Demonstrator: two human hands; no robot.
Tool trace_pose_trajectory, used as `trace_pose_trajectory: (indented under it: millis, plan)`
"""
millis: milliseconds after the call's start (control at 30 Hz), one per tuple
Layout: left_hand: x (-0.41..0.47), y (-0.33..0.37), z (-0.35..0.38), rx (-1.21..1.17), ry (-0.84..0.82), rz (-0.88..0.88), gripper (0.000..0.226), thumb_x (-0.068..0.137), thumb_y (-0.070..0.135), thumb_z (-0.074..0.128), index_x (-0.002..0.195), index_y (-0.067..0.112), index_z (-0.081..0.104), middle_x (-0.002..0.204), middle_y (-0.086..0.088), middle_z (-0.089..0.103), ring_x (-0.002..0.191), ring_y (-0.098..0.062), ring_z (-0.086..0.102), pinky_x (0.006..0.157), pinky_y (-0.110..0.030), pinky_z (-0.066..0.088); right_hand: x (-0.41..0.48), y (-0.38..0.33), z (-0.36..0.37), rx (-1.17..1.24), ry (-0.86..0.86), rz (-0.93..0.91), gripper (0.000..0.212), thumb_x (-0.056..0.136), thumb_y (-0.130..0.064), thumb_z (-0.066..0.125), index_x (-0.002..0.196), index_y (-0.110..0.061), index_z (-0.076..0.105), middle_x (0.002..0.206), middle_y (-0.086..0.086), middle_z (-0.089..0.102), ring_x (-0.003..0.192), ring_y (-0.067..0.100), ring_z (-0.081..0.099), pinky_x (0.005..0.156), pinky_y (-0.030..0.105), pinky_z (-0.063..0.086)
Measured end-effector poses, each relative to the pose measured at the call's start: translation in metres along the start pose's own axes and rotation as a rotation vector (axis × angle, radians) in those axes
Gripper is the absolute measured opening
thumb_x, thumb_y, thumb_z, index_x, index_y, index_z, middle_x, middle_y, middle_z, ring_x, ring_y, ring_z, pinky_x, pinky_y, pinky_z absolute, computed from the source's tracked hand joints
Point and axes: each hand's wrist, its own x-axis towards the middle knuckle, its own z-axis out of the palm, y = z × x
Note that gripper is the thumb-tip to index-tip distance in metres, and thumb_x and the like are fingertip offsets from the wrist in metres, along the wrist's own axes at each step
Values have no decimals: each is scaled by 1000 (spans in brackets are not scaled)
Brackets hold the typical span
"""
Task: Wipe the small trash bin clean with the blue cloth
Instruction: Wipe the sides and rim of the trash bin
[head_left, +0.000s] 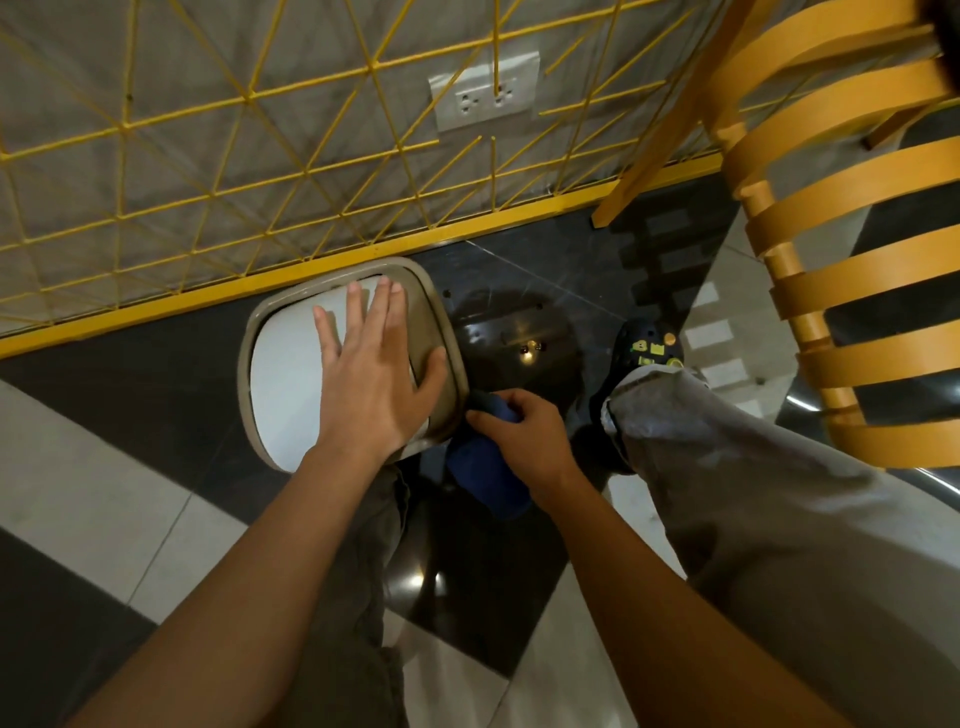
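1. Head view: the small trash bin (291, 387), with a white swing lid inside a beige rim, stands on the dark floor tile (156, 395) just beside the yellow wire-grid railing (234, 156).
2. The left hand (376, 374) lies flat on the lid, fingers spread and straight, thumb on the rim's right edge.
3. The right hand (519, 431) is curled tight around the bunched blue cloth (485, 475), pressing it against the bin's right side, low by the rim.
4. Grey trouser legs (753, 493) and a dark clog (647, 345) flank the bin; a wooden slatted chair (831, 249) stands to the right.
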Motion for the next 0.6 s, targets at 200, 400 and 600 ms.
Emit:
trace_pose_trajectory:
  millis: [200,400,600]
  plan:
    - [1,4,6,36,8,-4,70,88,46,29,144,4,27,153,-12,25,144,-31,10,114,-51,0,3,-14,5,-244,12,-122,22,86,-15,62,107,-10,66,103,5,67,89,9,56,81,22,45]
    - [1,3,10,33,46,25,65,88,43,33,137,0,39,145,-17,40,138,-36,29,112,-56,14,26,-39,6,-527,23,-187,12,84,-16,62,93,-11,67,92,9,67,86,21,61,77,32,50]
    - [2,2,11,35,60,28,67,88,43,29,139,0,37,145,-16,39,139,-34,28,112,-55,13,50,-70,19,-681,32,-219,9,84,-18,60,92,-14,59,94,9,64,90,25,61,79,39,52]
